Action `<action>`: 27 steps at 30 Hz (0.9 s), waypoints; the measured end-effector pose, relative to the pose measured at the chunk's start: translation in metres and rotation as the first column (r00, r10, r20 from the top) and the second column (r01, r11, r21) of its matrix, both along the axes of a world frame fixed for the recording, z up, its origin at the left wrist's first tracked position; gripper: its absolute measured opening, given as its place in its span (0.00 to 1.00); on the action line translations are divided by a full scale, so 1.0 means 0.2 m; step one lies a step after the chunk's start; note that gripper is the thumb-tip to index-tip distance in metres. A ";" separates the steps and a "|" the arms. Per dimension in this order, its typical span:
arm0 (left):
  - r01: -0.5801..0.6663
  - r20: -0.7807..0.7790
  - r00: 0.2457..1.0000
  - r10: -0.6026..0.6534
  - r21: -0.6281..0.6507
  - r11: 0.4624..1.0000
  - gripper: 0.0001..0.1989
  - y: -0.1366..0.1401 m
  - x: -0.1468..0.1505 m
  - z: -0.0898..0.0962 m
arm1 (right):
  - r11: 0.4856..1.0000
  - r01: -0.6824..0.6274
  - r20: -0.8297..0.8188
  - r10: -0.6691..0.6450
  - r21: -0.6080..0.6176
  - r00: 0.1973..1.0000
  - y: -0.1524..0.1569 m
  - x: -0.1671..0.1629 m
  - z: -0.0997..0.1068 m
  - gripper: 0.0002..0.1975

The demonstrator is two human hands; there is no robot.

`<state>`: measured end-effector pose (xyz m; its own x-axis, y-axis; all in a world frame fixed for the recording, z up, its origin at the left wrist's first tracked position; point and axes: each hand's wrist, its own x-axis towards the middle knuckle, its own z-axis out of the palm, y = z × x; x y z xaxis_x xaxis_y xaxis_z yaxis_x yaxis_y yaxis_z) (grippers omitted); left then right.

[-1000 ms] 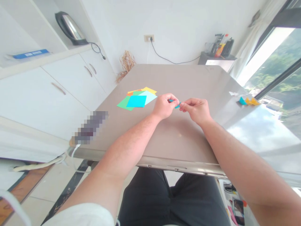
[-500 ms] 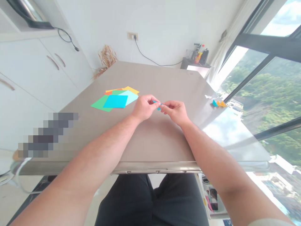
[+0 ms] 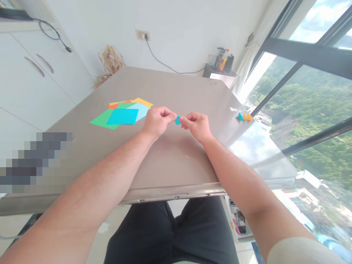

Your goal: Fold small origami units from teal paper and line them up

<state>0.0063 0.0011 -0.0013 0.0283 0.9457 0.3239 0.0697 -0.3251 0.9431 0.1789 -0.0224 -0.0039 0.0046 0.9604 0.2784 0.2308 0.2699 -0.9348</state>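
Observation:
A small folded piece of blue paper is held between my two hands above the table. My left hand pinches its left end between thumb and fingers. At the other end, my right hand grips it in the same way. Most of the paper's edges are hidden by my fingertips. To the left of my left hand lies a fanned pile of coloured paper sheets, with a blue sheet on top and a green sheet under it.
Small folded blue and orange paper pieces stand near the table's right edge by the window. A blurred dark patch covers something at the left. Behind the grey table, a low cabinet holds bottles.
The view has turned slightly right, so things appear shifted left. My hands have spread a little apart, and more of the blue paper shows between them.

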 end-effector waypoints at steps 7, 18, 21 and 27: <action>-0.028 -0.001 1.000 0.028 -0.002 1.000 0.11 0.02 -0.01 -0.02 | 1.000 -0.018 -0.045 0.017 -0.018 0.999 0.02 0.00 -0.02 0.20; -0.091 0.000 0.996 0.091 0.001 0.996 0.03 0.02 -0.02 0.00 | 0.997 -0.064 0.010 0.065 -0.035 0.998 0.06 0.00 -0.04 0.08; -0.082 0.005 0.997 0.082 -0.008 0.997 0.03 0.02 -0.02 0.00 | 0.997 -0.060 0.010 0.061 -0.038 0.998 0.07 0.00 -0.05 0.09; -0.110 -0.021 0.994 0.110 0.014 0.994 0.07 0.04 -0.03 -0.01 | 1.000 0.017 0.097 -0.015 -0.020 0.995 0.06 0.00 -0.03 0.11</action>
<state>0.0006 0.0087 -0.0027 -0.0685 0.9391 0.3367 0.1263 -0.3266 0.9367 0.1781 -0.0108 -0.0092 -0.0062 0.9659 0.2587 0.3245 0.2467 -0.9132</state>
